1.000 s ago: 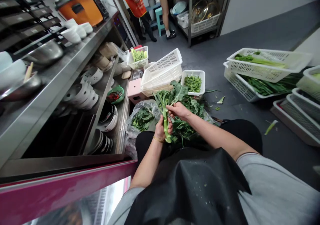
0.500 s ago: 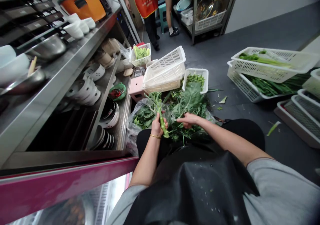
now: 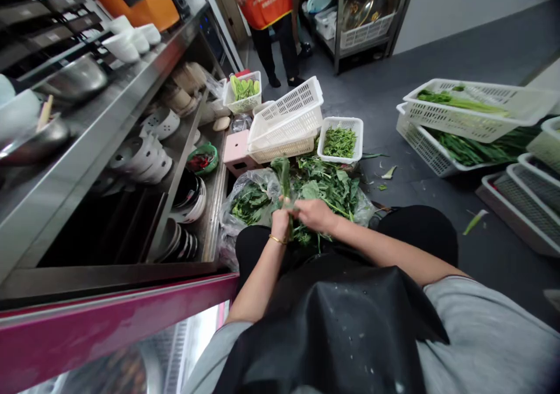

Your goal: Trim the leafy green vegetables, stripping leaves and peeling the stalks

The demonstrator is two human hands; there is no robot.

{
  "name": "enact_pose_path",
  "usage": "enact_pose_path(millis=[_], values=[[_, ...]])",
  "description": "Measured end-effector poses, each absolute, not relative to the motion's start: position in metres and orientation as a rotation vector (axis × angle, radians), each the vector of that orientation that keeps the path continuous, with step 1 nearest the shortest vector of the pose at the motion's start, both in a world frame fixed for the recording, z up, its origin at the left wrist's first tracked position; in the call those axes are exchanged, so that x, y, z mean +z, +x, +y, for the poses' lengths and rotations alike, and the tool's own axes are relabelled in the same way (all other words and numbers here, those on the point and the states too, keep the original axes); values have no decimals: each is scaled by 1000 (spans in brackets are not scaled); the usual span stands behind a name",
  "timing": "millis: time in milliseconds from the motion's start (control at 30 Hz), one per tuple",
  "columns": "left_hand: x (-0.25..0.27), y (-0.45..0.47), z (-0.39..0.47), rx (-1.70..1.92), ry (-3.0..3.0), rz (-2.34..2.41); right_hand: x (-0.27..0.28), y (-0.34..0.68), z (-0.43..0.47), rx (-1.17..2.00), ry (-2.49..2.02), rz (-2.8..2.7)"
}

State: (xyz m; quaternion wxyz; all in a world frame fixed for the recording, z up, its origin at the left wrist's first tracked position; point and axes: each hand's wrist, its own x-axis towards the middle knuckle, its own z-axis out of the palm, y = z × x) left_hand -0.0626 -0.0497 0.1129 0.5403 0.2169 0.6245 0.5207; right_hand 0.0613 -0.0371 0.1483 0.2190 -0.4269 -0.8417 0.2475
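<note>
My left hand point(image 3: 280, 225), with a thin gold bracelet at its wrist, is wrapped round a thick green vegetable stalk point(image 3: 285, 178) held upright, leafy top uppermost. Against the stalk, just above the left fingers, my right hand point(image 3: 315, 214) is closed and slightly blurred. Its fingertips meet the stem; what they pinch is hidden. Beneath and beyond both hands lies a heap of leafy greens point(image 3: 328, 183) on clear plastic. To the left, more greens point(image 3: 251, 201) sit in a clear plastic bag point(image 3: 230, 210).
Ahead stand a white basket of cut greens point(image 3: 340, 142), stacked white baskets point(image 3: 284, 126) and a pink stool point(image 3: 236, 152). A steel shelf point(image 3: 109, 120) with bowls runs along the left. Baskets of vegetables point(image 3: 459, 117) are at right. A person in a red apron point(image 3: 268, 0) stands beyond.
My right hand has moved left from the leaves to the stalk. The large leaf near it has dropped out of view. The person in the red apron has shifted right.
</note>
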Motion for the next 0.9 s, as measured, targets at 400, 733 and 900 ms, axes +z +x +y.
enact_pose_path(millis=[400,733,900], values=[[109,-55,-54,1218,501,1331,130,75,-45,514,-1152,-2444],[112,-57,-58,1501,1067,1539,168,78,28,744,-1658,-2096],[103,-61,-57,1503,1135,1550,161,62,7,483,-1493,-2319]])
